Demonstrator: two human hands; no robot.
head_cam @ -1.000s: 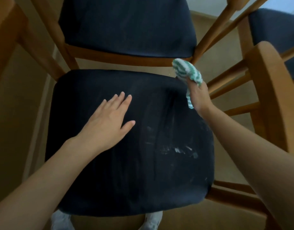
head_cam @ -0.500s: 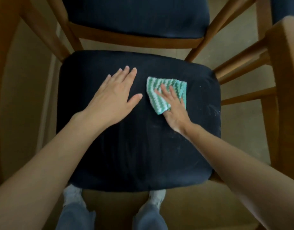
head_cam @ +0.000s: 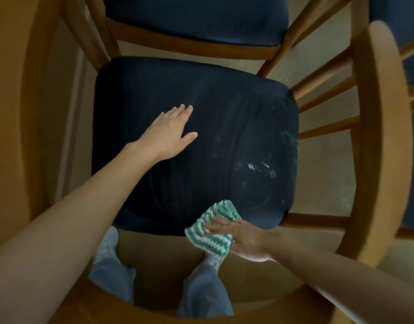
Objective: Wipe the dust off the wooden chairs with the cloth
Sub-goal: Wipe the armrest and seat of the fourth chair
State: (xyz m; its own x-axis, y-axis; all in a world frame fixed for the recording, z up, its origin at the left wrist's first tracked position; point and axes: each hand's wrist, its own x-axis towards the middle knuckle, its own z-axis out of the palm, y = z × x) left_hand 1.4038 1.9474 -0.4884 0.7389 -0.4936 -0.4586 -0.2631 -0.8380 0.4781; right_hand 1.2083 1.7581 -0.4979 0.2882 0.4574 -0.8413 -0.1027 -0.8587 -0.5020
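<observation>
Right hand (head_cam: 245, 239), fingers spread flat over the cloth (head_cam: 222, 210), is drawn back from the middle of the seat (head_cam: 178, 183) to its near edge. Dust smears (head_cam: 259, 168) are left beyond it; another pass is called for.

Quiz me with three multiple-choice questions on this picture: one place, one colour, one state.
1. The cloth is: A. on the floor B. at the front edge of the seat C. over a backrest
2. Its colours: A. red, black B. plain yellow C. green, white
3. The left hand: A. rests flat on the seat B. grips a chair leg C. holds the cloth
Answers: 1 B, the right hand presses it there; 2 C, zigzag stripes show both; 3 A, it lies palm down, nothing held.
</observation>
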